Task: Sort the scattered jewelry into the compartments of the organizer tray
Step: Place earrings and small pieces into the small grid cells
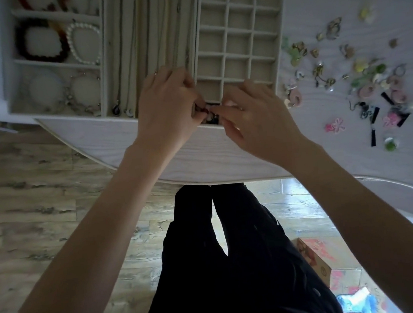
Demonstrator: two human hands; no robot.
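A single head-worn view was aimed steeply downward, close over the counter (201, 162) edge, with the floor (39, 199) below included.

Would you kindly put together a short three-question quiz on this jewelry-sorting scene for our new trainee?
1. True or false: the small square compartments of the grid tray look mostly empty.
2. On which side of the trays does the loose earring pile lie? A) left B) right C) on the floor
3. What do the left hand and right hand pinch between them?

Key: 1 true; 2 B; 3 a small dark piece of jewelry, at the tray's near edge, too small to identify.
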